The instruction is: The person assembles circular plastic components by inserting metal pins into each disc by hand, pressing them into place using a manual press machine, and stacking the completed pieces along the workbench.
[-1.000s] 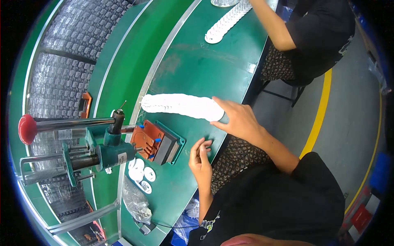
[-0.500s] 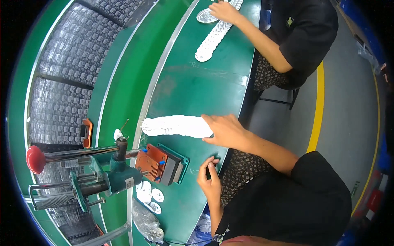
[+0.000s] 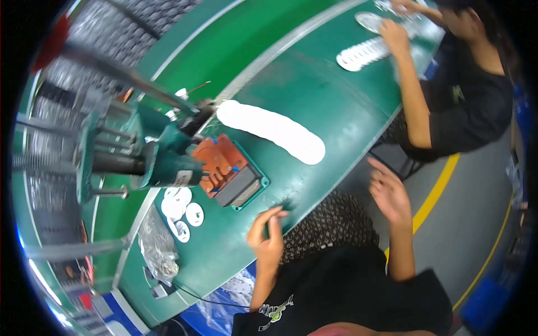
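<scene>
While the left hand [image 3: 268, 238] rests at the near edge of the green table [image 3: 314, 84], its fingers are bent loosely and the fingertips touch the table surface; it holds nothing that I can see. The right hand [image 3: 389, 193] is in the air, off the table, to the right of the table edge and above the grey floor [image 3: 476, 235]. Its fingers are spread and half open, and it is empty.

Just to the left of the left hand, and a little farther, stands an orange and grey fixture [image 3: 227, 171] in a green frame. A green press [image 3: 151, 157] with a long lever reaches over it from the left. Near the press, on the near left side, some small white discs [image 3: 182, 210] lie on the table, partly over each other. A crumpled clear plastic bag [image 3: 157, 249] lies nearer still, at the table corner.

Beyond the fixture, in the middle of the table, lies a long row of white discs [image 3: 272, 130], overlapped like scales. It runs from the press towards the right hand, but it is well apart from both hands.

At the far right end of the table another person sits in a black shirt. That person's hand [image 3: 392, 35] is at a second row of white discs [image 3: 361, 54]. A yellow line [image 3: 437, 187] runs across the floor on the right.
</scene>
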Demonstrator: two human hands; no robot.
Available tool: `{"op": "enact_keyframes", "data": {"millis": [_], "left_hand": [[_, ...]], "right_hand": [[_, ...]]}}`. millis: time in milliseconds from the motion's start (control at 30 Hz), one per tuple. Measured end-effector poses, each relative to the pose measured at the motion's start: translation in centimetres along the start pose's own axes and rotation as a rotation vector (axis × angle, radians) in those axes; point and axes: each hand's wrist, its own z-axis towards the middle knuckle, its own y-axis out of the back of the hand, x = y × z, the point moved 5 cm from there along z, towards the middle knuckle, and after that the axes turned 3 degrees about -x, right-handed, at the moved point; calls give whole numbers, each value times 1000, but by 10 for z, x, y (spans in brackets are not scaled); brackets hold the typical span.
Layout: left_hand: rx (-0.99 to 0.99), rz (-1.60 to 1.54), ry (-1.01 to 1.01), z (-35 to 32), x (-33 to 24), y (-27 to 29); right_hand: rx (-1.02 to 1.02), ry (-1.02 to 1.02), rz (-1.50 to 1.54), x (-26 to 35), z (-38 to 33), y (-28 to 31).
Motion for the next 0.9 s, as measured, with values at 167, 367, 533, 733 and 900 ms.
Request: {"op": "enact_keyframes", "data": {"millis": [167,367,533,733,900], "left_hand": [[-383,871,-88,21,17,112],[-134,1205,-10,28,61,145],[-202,1188,-111,23,60,139],[-445,543,38,3,41,133],[-425,-521,376,-20,58,93]], "right_hand": [[-415,-61,252,-27,-14,82],[-297,-214,192,-82,-27,51],[137,-226,47,-104,-24,-30],[325,-338,-46,-132,-19,-98],[452,-357,-90,-133,2,-128]]}}
